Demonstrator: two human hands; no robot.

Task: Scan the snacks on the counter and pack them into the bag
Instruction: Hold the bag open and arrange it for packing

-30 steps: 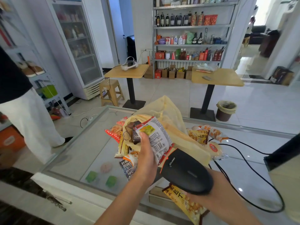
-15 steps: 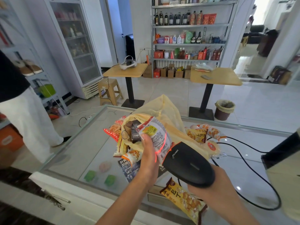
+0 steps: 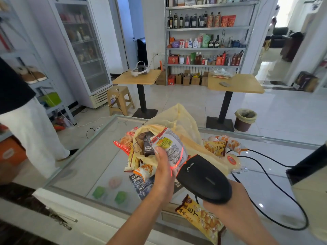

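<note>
My left hand (image 3: 163,171) holds a clear snack packet with red trim (image 3: 169,146) upright above the glass counter (image 3: 85,167). My right hand (image 3: 228,208) grips a black barcode scanner (image 3: 203,179), whose nose is close to the packet's lower right. A red scan line crosses the packet's barcode. Behind the packet lies a yellow plastic bag (image 3: 178,121), open toward me, with dark packets inside. Loose snacks lie around it: an orange packet (image 3: 198,218) near my right wrist, several to the right (image 3: 221,145) and a red one to the left (image 3: 123,142).
The scanner's black cables (image 3: 276,184) loop over the counter's right side. A dark device (image 3: 307,167) stands at the right edge. A person in white trousers (image 3: 33,131) stands left of the counter. Two wooden tables, a stool and a bin are beyond it.
The red scan line lit up on the packet after the first frame and stays on. Both hands and the scanner have barely shifted.
</note>
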